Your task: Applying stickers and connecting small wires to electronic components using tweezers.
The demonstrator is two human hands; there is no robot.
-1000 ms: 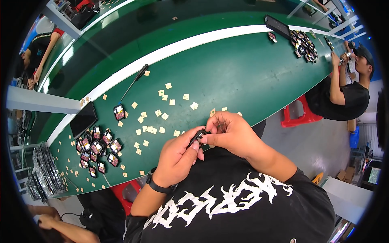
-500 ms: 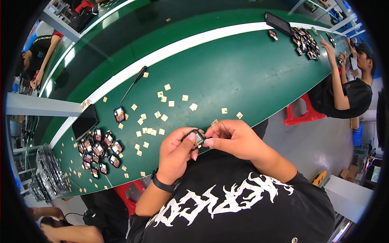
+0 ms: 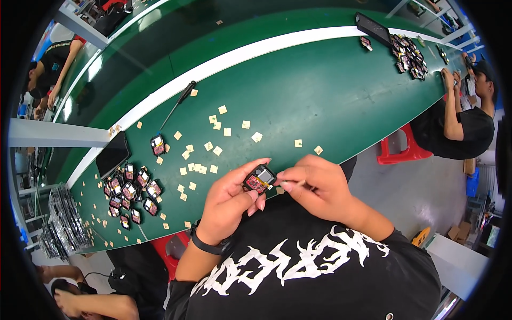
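My left hand [image 3: 226, 198] holds a small black-cased electronic device [image 3: 260, 180], its face up, showing a red circuit board and a grey square part. Close by its right edge, my right hand [image 3: 320, 186] is pinched with thumb and forefinger. A small tan piece [image 3: 302, 183] shows between those fingers, mostly hidden, perhaps one of the tan squares. Many such tan squares [image 3: 228, 132] lie scattered on the green table beyond my hands. To the left sits a heap of similar devices [image 3: 129, 191], with one single device [image 3: 157, 145] apart from it.
A screwdriver [image 3: 177, 108] lies beside the single device. Left of the heap are a black tray [image 3: 113, 154] and stacked silvery packages [image 3: 66, 221]. Far right, a co-worker [image 3: 464, 120] sits near another device pile [image 3: 409, 57] and a black tray [image 3: 373, 28].
My left thumb has slid down the device, uncovering its face and red board. My right fingers have drawn the tan piece inward, toward me. The far-right co-worker's raised hand has lowered.
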